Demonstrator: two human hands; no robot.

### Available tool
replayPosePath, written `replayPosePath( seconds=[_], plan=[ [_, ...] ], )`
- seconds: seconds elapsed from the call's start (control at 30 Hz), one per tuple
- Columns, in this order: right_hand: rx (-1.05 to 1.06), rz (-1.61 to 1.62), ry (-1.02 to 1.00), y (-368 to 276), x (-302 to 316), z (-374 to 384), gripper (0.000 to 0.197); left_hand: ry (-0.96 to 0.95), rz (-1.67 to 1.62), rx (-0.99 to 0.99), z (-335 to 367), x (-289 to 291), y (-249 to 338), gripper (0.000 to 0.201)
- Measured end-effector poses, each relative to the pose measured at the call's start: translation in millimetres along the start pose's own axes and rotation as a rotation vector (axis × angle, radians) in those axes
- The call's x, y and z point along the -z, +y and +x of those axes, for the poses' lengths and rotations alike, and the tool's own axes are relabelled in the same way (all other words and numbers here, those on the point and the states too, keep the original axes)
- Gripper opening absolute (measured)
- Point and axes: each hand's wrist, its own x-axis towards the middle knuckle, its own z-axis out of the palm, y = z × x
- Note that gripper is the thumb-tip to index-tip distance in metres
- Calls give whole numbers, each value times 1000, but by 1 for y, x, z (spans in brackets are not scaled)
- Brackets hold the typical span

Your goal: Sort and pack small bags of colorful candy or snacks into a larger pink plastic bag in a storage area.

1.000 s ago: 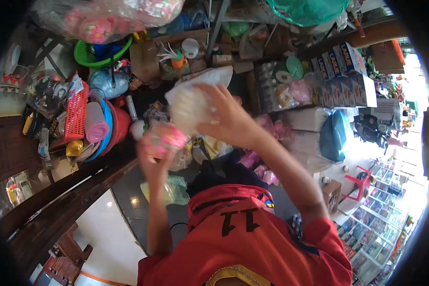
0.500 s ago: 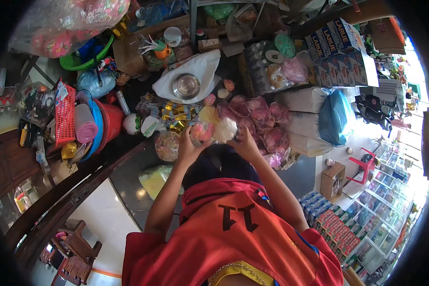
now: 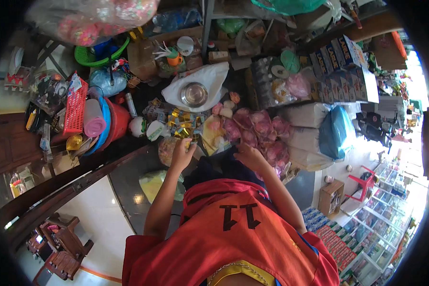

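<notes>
My left hand (image 3: 182,155) hovers in front of my lap, thumb and fingers drawn together; whether something small is in them I cannot make out. Its fingertips are near gold-wrapped packets (image 3: 180,120). My right hand (image 3: 251,157) is apart from it, with curled fingers beside pink plastic-wrapped bundles (image 3: 262,125); what it pinches, if anything, is hidden. Between and beyond the hands lies a yellowish sheet or bag (image 3: 213,138) with a pinkish patch. Just past it, a pale ball (image 3: 225,113) and a pink ball (image 3: 217,108) sit together.
A steel bowl (image 3: 194,94) rests on a white sack (image 3: 214,76) ahead. To the left stand a red basin (image 3: 118,117) and a red basket (image 3: 75,107). White sacks (image 3: 302,138) and stacked cartons (image 3: 343,71) are at the right. A clear bag of round contents (image 3: 168,150) lies near my left hand.
The multicoloured pink ball and whitish ball have left my hands. Both hands have drawn back toward me and a little apart. A pale ball now appears among those ahead. The view has shifted slightly.
</notes>
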Motion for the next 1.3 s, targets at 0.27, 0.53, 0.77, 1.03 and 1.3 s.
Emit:
replayPosePath(
  seconds=[0.27, 0.53, 0.77, 1.03, 1.3],
  plan=[
    [483, -41, -64, -133, 18, 51, 41, 217, -104, -161, 52, 105, 89, 36],
    [1040, -35, 252, -420, 84, 76, 30, 753, -213, -776, 102, 298, 238, 24],
    [974, -139, 261, -594, 74, 147, 50, 701, 33, -790, 181, 396, 275, 28],
    [724, -247, 718, -659, 108, 218, 56, 861, 361, -1124, 277, 422, 304, 36],
    [613, -302, 1051, -664, 196, 251, 86, 979, 780, -513, 301, 428, 370, 71]
  ],
)
